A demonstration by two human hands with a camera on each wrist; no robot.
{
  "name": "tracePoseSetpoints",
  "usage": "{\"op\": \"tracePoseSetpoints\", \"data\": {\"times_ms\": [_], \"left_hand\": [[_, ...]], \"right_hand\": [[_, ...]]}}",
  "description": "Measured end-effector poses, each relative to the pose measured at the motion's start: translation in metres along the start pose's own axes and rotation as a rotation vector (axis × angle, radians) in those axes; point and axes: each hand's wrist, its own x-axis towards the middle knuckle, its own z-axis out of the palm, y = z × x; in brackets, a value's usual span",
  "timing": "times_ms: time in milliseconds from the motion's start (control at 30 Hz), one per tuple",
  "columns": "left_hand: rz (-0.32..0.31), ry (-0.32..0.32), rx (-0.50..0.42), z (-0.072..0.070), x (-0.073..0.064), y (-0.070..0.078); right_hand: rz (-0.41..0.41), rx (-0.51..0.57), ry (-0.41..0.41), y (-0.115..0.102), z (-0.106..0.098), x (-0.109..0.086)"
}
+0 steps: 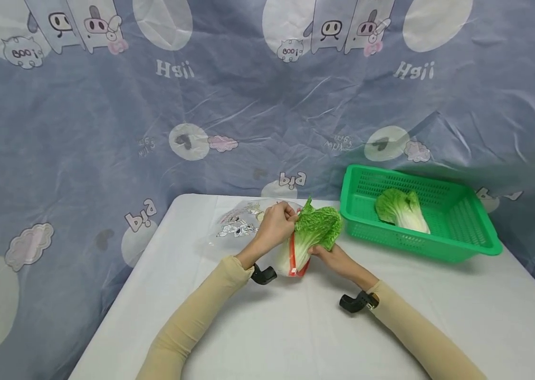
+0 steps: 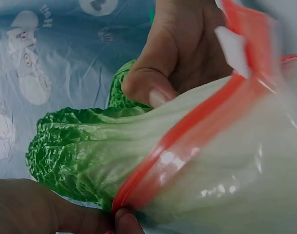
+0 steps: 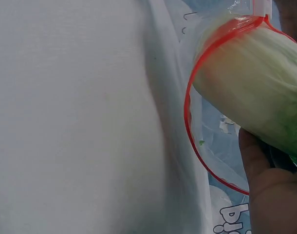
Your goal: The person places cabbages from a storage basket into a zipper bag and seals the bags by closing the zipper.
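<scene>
A Chinese cabbage (image 1: 316, 227) with frilly green leaves has its pale base inside a clear zip bag (image 1: 235, 228), leaves sticking out of the mouth. My left hand (image 1: 277, 224) pinches the bag's red zip edge (image 2: 180, 131) beside the leaves, thumb and fingertips together in the left wrist view. From the other side, my right hand (image 1: 336, 259) grips the cabbage, its thumb on the pale stalk. The red-edged mouth curves wide below the cabbage in the right wrist view. A white slider (image 2: 232, 51) sits on the zip.
A green plastic basket (image 1: 419, 244) stands at the back right of the white table (image 1: 267, 338), with another Chinese cabbage (image 1: 402, 210) lying in it. Behind the table hangs a blue-grey patterned cloth (image 1: 248, 95). Cartoon prints mark the bag's flat part.
</scene>
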Motion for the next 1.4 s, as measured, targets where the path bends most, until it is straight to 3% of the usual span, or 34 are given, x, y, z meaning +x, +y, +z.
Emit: {"op": "tracePoseSetpoints", "data": {"times_ms": [167,367,533,767,900,1067,1333,1400], "left_hand": [[0.034,0.018,0.002,0.002,0.000,0.002],[0.048,0.014,0.017,0.003,-0.006,0.004],[0.023,0.017,0.000,-0.001,-0.005,0.000],[0.064,0.052,0.048,-0.003,-0.003,0.003],[0.120,0.074,0.064,-0.002,-0.005,0.004],[0.193,0.075,0.060,-0.003,-0.008,0.011],[0.204,-0.016,0.030,-0.004,-0.013,0.018],[0.203,0.001,0.032,-0.003,-0.011,0.016]], "right_hand": [[-0.074,-0.164,0.007,0.003,0.009,0.002],[-0.094,-0.174,0.009,0.002,0.021,-0.002],[-0.132,-0.272,0.021,-0.006,0.024,-0.005],[-0.183,-0.348,0.034,-0.015,0.025,-0.002],[-0.170,-0.339,0.052,-0.020,0.026,0.002],[-0.141,-0.369,0.133,-0.024,0.025,0.007],[-0.028,-0.486,0.281,-0.028,0.017,0.011],[-0.007,-0.499,0.288,-0.029,0.017,0.013]]}}
